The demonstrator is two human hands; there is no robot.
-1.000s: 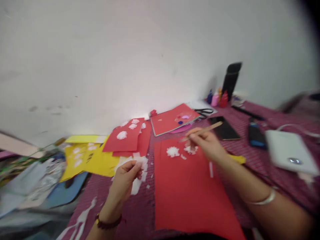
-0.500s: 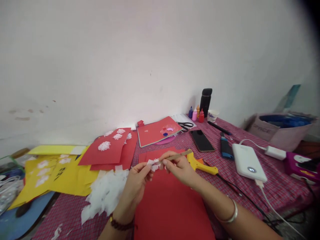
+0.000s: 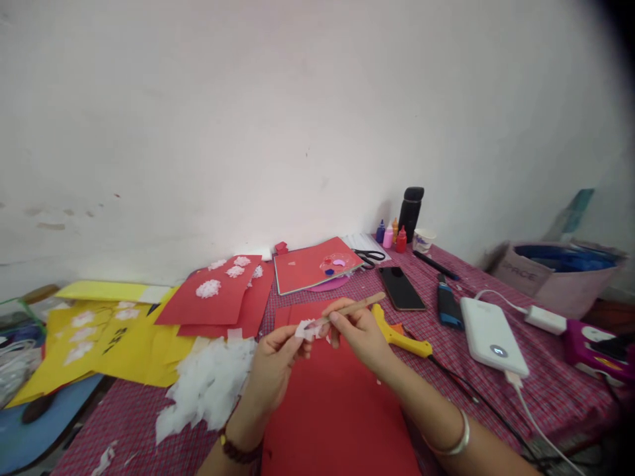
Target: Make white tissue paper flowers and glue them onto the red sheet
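Observation:
My left hand (image 3: pixel 276 362) pinches a small scrap of white tissue paper (image 3: pixel 306 329) above a red paper sheet (image 3: pixel 337 410). My right hand (image 3: pixel 358 334) grips a thin wooden stick (image 3: pixel 347 309), and the stick's tip touches the scrap. Both hands are closed and meet over the far end of the red sheet. A heap of torn white tissue (image 3: pixel 206 387) lies just left of my left hand.
Red sheets with white tissue flowers (image 3: pixel 218 291) and yellow sheets (image 3: pixel 99 337) lie at the left. A yellow glue gun (image 3: pixel 399 334), a phone (image 3: pixel 401 287), a white power bank (image 3: pixel 491 327), scissors (image 3: pixel 370 256), small paint bottles (image 3: pixel 391 233) and a black flask (image 3: pixel 411 213) stand to the right.
My left hand rose from the tissue heap with a scrap and met my right hand, which came back from the red sheet with the stick. The view swung right and steadied.

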